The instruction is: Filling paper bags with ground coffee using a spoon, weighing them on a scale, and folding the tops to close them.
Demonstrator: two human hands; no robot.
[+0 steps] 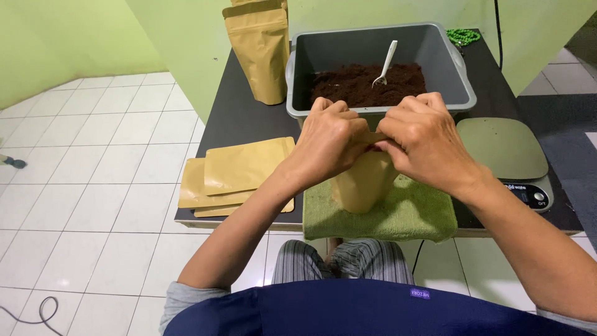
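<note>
A tan paper pouch stands upright on a folded green towel. My left hand and my right hand both pinch the pouch's top edge, fingers closed on it from either side. Just behind them sits a grey plastic tub holding dark brown powder with a white scoop stuck in it.
A stack of flat tan pouches lies at the table's left. Filled pouches stand at the back left. A digital scale sits on the right, green beads behind it. White tiled floor lies to the left.
</note>
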